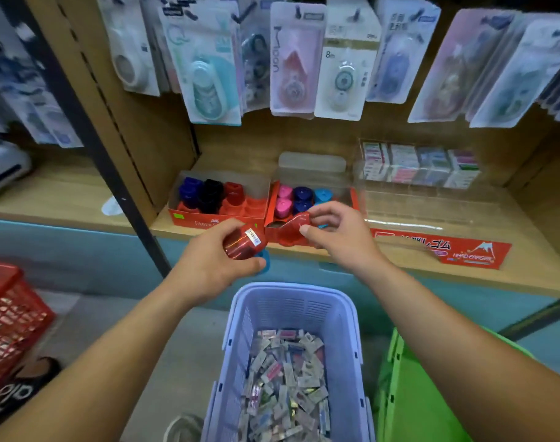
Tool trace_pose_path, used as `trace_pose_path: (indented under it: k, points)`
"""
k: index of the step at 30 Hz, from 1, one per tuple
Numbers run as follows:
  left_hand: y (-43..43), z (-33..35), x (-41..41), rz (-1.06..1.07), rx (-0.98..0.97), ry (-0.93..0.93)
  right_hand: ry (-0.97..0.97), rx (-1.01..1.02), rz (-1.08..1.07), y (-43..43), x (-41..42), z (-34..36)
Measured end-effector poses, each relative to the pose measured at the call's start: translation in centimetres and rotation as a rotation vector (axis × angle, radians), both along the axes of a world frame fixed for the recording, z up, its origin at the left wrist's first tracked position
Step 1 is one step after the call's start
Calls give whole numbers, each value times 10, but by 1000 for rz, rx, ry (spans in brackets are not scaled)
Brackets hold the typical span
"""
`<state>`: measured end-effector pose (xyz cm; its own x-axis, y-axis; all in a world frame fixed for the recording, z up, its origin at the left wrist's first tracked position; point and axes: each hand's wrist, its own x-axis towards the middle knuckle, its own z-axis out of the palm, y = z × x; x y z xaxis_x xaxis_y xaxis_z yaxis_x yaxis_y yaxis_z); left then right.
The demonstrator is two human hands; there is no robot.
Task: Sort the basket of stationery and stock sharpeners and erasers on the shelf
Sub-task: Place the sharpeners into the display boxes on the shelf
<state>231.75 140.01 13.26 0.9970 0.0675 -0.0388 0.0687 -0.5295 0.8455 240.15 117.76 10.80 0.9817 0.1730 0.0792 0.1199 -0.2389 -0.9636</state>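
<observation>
At shelf (527, 275) front: 2 red sharpeners (245, 242), 1 curled in L grip (214, 260), 1 pinched in R grip (339, 232).

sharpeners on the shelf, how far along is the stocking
Done: the left tray and right tray already hold sharpeners, with open slots in the left one. In hand: the left hand grips a red sharpener; the right hand pinches a second red sharpener over the right tray. Left: the lavender basket holds many small packets, and the clear eraser box has bare front rows.
</observation>
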Motion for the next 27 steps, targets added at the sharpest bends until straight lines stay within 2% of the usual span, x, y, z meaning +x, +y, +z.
trace_pose_path:
  k: [4,10,14,20,23,25,27]
  points:
    - [33,3,9,53,1,8,-109,-51,49,54,40,8]
    - [63,-1,18,129,-86,-5,-304,-401,83,119,93,2]
    - [75,-1,23,154,-137,-51,-350,-593,116,140,106,-15]
    - [78,-4,27,154,-127,-47,-368,-720,177,151,110,-22]
    - [79,-6,26,152,-117,-39,-347,-642,156,142,99,-11]
    - [79,-8,27,149,-106,-26,-344,-452,125,132,80,1]
    - [77,-10,27,135,-91,-14,-236,-248,228,125,54,16]
